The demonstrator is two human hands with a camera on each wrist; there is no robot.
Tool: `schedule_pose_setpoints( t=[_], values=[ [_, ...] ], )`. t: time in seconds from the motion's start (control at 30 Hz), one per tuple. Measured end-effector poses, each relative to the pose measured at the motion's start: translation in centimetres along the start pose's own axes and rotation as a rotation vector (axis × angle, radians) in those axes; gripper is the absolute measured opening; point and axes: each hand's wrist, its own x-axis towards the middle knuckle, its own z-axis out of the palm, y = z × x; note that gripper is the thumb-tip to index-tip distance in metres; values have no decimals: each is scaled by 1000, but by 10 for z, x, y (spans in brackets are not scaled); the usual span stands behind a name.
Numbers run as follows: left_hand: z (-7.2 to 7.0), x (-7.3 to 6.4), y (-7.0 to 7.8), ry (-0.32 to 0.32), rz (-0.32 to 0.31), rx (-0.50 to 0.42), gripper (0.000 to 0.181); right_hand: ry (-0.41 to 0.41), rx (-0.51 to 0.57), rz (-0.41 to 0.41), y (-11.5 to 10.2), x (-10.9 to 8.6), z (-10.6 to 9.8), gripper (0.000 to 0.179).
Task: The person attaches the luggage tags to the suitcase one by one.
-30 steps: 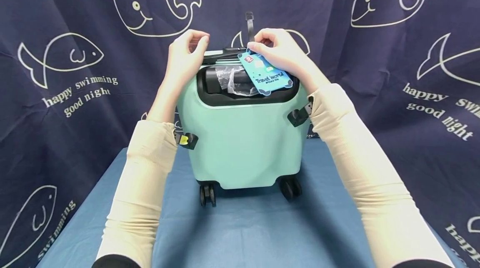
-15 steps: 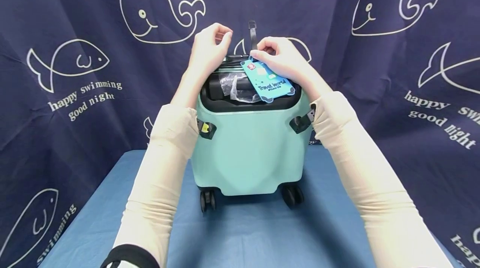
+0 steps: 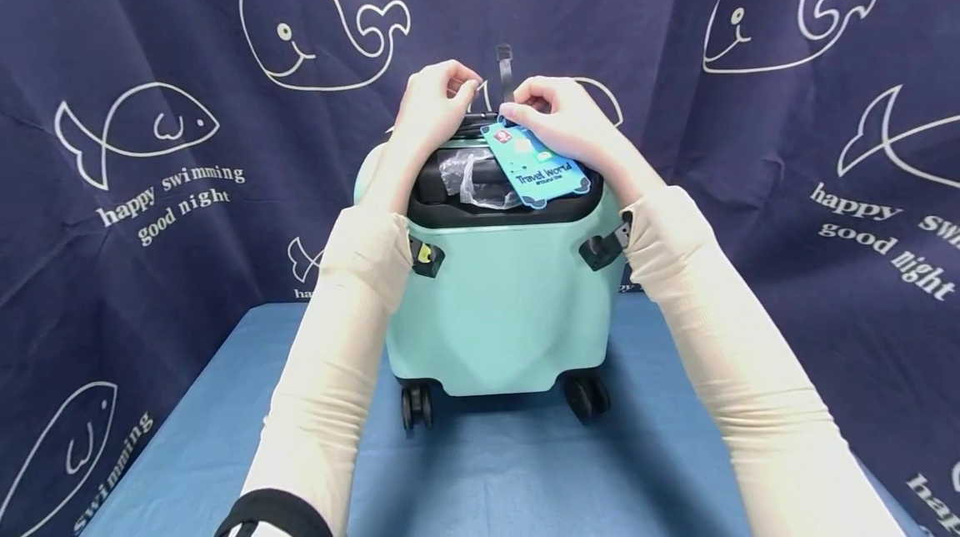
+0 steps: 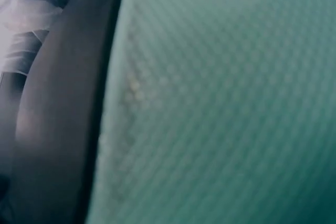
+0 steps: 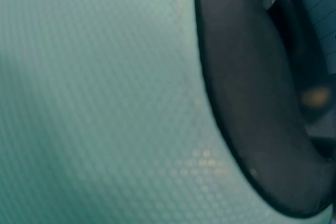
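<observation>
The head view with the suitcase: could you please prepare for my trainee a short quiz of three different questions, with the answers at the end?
1. True or false: the suitcase stands upright on the blue cloth.
2. On the blue tag, which word is printed after "Travel"?
A) Light
B) World
C) Safe
3. Which of the person's two hands is nearer to the blue tag?

Key:
1. True.
2. B) World.
3. The right hand, at the upper end of the blue tag.
</observation>
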Motion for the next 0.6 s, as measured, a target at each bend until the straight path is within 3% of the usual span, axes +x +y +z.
schedule_pose_setpoints(
  t=[0.23, 0.6],
  values=[
    [1, -8, -6, -145, -60, 122, 27, -7, 2, -24, 1, 2, 6, 23],
    [-2, -7, 5, -274, -104, 229, 33, 2, -2, -5, 1, -2, 0, 24]
  ],
)
